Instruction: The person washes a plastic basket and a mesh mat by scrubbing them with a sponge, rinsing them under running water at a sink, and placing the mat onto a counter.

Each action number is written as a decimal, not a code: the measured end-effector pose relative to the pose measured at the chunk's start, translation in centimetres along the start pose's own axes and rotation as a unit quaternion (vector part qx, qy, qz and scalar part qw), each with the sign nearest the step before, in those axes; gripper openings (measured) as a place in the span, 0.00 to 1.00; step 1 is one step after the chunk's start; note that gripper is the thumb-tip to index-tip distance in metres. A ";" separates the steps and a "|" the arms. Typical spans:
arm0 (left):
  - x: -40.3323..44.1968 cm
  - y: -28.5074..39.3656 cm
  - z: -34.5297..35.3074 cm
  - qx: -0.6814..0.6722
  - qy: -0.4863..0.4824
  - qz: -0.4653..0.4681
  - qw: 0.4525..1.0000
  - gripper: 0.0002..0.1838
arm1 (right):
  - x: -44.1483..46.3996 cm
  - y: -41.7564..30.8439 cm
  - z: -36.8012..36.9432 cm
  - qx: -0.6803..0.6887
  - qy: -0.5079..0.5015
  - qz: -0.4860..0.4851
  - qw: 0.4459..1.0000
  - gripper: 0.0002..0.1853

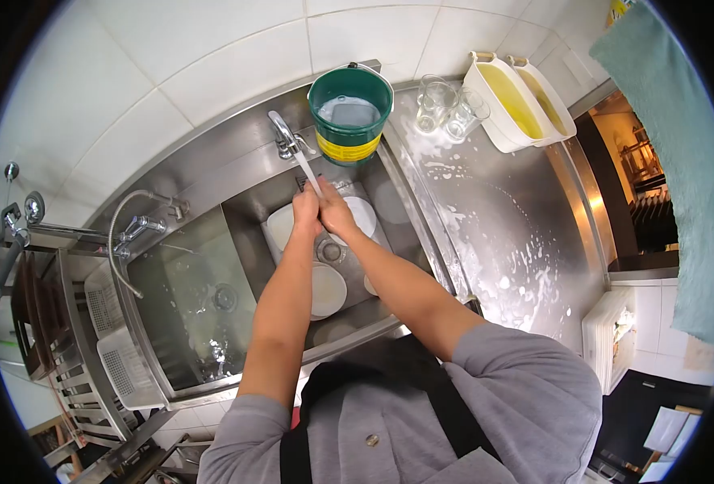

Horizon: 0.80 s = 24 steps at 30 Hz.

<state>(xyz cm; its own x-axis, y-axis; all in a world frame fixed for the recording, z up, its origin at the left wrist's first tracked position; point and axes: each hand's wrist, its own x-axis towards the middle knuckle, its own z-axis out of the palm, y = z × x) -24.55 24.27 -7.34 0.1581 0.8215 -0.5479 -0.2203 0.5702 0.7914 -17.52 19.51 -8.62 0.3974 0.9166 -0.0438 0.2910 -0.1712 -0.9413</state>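
Water pours from the chrome tap [283, 131] in a white stream [307, 171] onto my two hands. My left hand [306, 208] and my right hand [337, 211] are closed and meet above the right sink basin [248, 214]. Whatever lies between their fingers, if anything, is hidden. Just beyond my right hand is a white plate [362, 216] in the basin, partly covered by the hand. A white dish [279, 226] is behind my left hand. Nearer to me, a round white plate [327, 290] lies low in the basin.
A green bucket [347, 151] with sudsy water stands behind the basin. Glass mugs [437, 103] and white tubs [498, 101] with yellow insides sit on the foamy steel drainboard [510, 218]. At left are a water-filled basin [191, 298], a hose tap [137, 230] and white baskets [127, 367].
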 end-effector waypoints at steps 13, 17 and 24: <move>-2.3 0.6 0.6 0.058 -0.014 0.075 0.995 0.17 | 3.3 0.1 -0.6 0.106 0.083 0.235 0.963 0.38; -3.0 0.7 0.0 -0.002 0.023 0.069 0.997 0.18 | 2.0 -1.2 -1.4 0.486 -0.064 0.241 0.837 0.42; -3.4 2.2 -1.2 -0.149 0.014 -0.074 0.986 0.21 | 0.6 -1.6 -0.8 0.492 -0.123 0.251 0.825 0.41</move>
<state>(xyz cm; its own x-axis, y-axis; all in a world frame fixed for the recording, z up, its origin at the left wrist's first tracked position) -26.76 22.73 -4.09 0.1841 0.7260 -0.6626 -0.4703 0.6570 0.5892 -17.07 20.06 -6.93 0.0300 0.8858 -0.4631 -0.7516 -0.2855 -0.5946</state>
